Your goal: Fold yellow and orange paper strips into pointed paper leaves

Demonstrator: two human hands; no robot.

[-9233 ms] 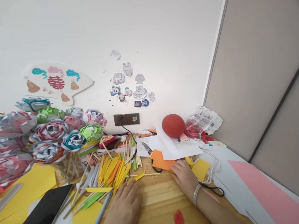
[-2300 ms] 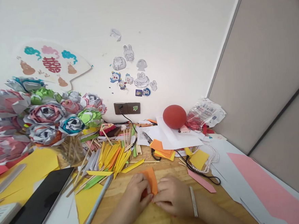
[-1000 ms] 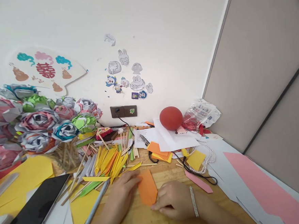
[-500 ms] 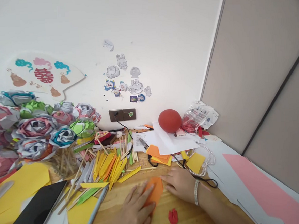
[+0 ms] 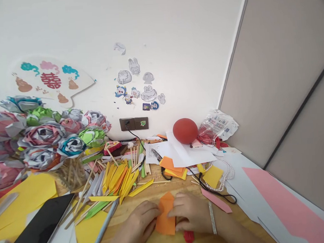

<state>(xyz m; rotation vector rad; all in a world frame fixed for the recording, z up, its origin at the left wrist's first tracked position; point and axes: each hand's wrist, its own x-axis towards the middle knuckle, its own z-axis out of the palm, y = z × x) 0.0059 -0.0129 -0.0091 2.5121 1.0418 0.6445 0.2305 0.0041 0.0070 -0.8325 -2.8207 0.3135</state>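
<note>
An orange piece of paper (image 5: 166, 215) with a pointed top end lies on the wooden table between my hands. My left hand (image 5: 142, 221) is at its left edge, fingers curled and closed on that side. From the right, my right hand (image 5: 190, 212), with a sparkling bracelet at the wrist, has its curled fingers on the paper's right edge. A small red folded paper (image 5: 189, 238) sits just below my right hand, partly covered by it. Beyond my right wrist lies a pink paper strip (image 5: 216, 200).
Yellow folded strips (image 5: 114, 178) and sticks are heaped behind my left hand. A black tablet (image 5: 38, 233) and paper flowers (image 5: 43, 135) are on the left. Orange sheets, scissors, a pearl string and a red balloon (image 5: 185, 131) stand at the back right.
My left hand has drawn back from lying spread over the orange paper to its left edge. My right hand has moved down and left onto the paper, uncovering the pink strip.
</note>
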